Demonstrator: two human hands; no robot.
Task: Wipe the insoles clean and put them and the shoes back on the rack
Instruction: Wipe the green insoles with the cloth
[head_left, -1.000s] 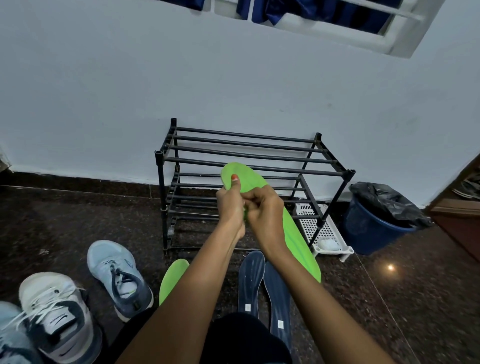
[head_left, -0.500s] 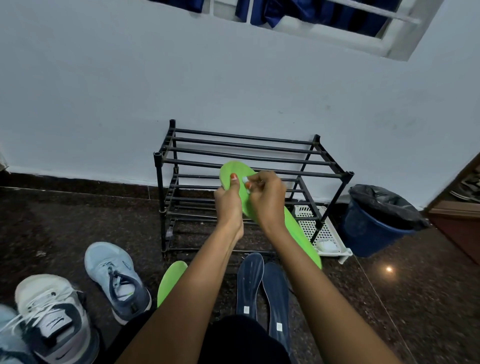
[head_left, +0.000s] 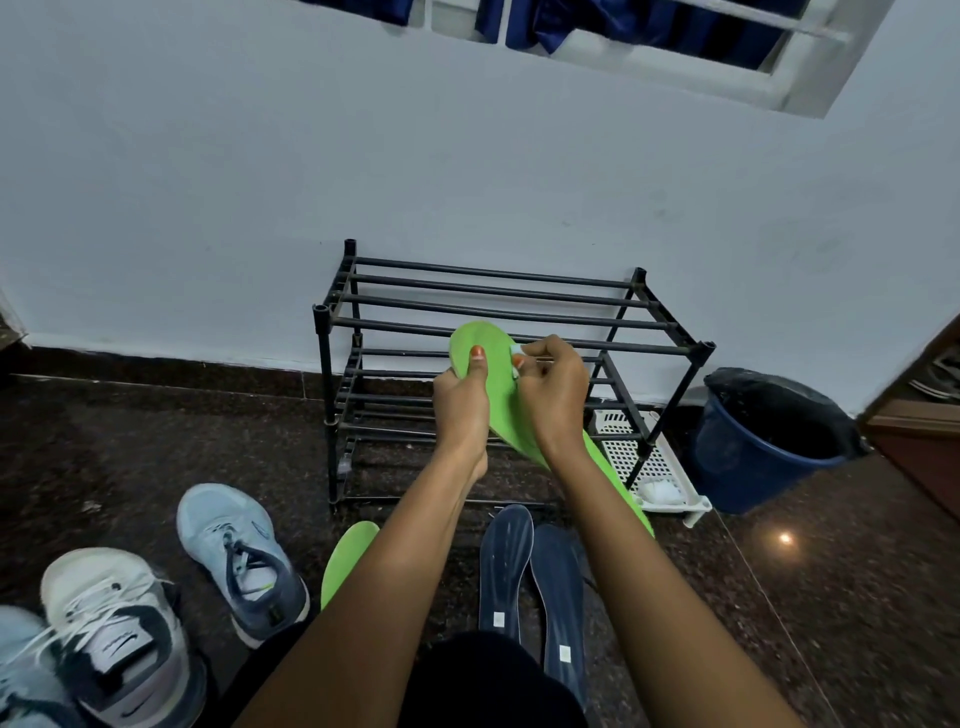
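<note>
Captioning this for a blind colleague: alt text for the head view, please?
The left hand holds a green insole up before a black shoe rack while the right hand presses a small pale wipe to it. On the floor lie a second green insole, two navy insoles and sneakers.

On my feed the room is dim and cool, with soft, even light that gives the pale wall a bluish-grey cast and keeps shadows faint, thickening only under the rack. The one glare is a small bright glint on the polished dark floor at the right. Focus holds best mid-frame, where the green insole gripped in the left hand reads crisp. The pale wipe pinched in the right hand smears slightly, and the wide lens bends the window frame and stretches the shoes at the lower-left corner.
</note>
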